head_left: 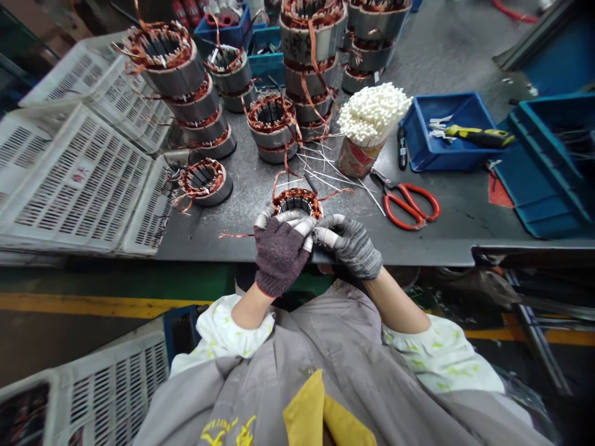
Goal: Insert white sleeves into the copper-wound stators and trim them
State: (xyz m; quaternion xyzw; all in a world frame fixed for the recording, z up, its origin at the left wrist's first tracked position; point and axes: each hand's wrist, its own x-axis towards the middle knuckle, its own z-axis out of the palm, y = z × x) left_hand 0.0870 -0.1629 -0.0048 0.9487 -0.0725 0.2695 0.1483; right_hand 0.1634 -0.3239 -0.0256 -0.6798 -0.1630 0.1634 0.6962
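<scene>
Stator (297, 197): clock centre, near bench (446, 238) edge; 12 pointed away from wearer;
Left hand (281, 248): 7 o'clock; grasped the stator's near side;
Right hand (353, 244): 4 o'clock; fingertips at near-right rim; couldn't tell if they pinched anything;
Windings (286, 201): copper seated in the ring; looked done;
Copper leads (339, 191): loose toward 10 and 3; lead work looked unfinished;
White rods (372, 111): bundled at 2, strays at 1;
Stator stacks (198, 108): 10 and 12; couldn't tell finished from waiting.
</scene>
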